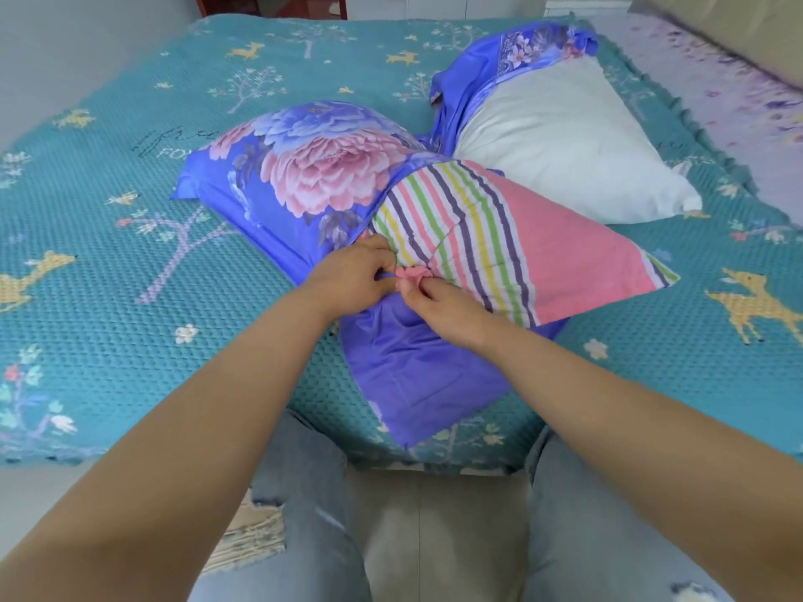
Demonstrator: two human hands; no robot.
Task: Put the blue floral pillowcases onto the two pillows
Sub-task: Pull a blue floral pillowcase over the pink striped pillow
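1. Bed point(130, 262): teal waffle-textured cover with deer and tree print; carries everything below. Soft surface, so the work sinks a little under pressure.
2. Near pillow point(543, 245): striped and pink cover, lies diagonally at the bed's front edge. Its far end sits inside the first blue floral pillowcase point(304, 167); the near end is bare. Judged about half sleeved.
3. Loose tail of that pillowcase point(417, 375) lies flat under the pillow's near end, reaching the bed edge. Cloth looks thin, glossy, probably slippery; light and limp, will bunch unless gripped at the hem.
4. White pillow point(565, 145): behind and to the right, uncovered apart from the second pillowcase point(512, 63) draped over its far edge. Not yet started.
5. Left hand point(352, 275): fingers curled closed, pinching blue hem at the pillow's edge.
6. Right hand point(443, 308): fingertips pinched on a small pink fabric bunch point(410, 273), touching the left hand.
7. Handling note: best hold is the open hem at both sides, pulling toward the body while the soft pillow compresses.
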